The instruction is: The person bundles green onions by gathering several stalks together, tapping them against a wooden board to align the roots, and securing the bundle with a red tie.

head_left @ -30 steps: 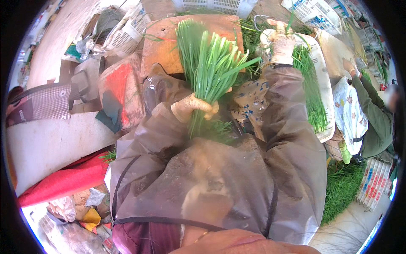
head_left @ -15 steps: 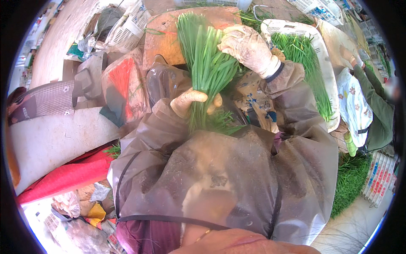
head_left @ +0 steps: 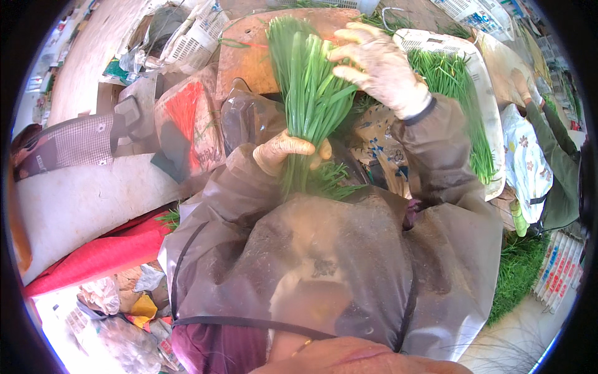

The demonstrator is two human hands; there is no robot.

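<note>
In the head view, the right hand (head_left: 386, 71) has changed most. A second ago it was out over the far left corner of the white basket (head_left: 497, 168); half a second ago it was closed in at the upper right side of the bundle of green stalks (head_left: 314, 93). Now its fingers have opened beside that same part of the bundle. That probably means whatever it carried has been added to the bundle, leaving the left hand (head_left: 280, 151) to bear the weight alone.

The left hand has barely shifted. It is wrapped firmly around the lower part of the bundle, thumb across the front. The bundle stands nearly upright in the air before the wooden board (head_left: 246, 71), its tops fanning over the board's right half and its lower ends below the near edge.

The right hand is raised past the board's right edge, back of the hand mostly up, fingers spread toward the stalks. It seems to have hold of nothing; whether its fingertips touch the leaves cannot be told. More long green leaves (head_left: 445, 81) lie along the basket.
</note>
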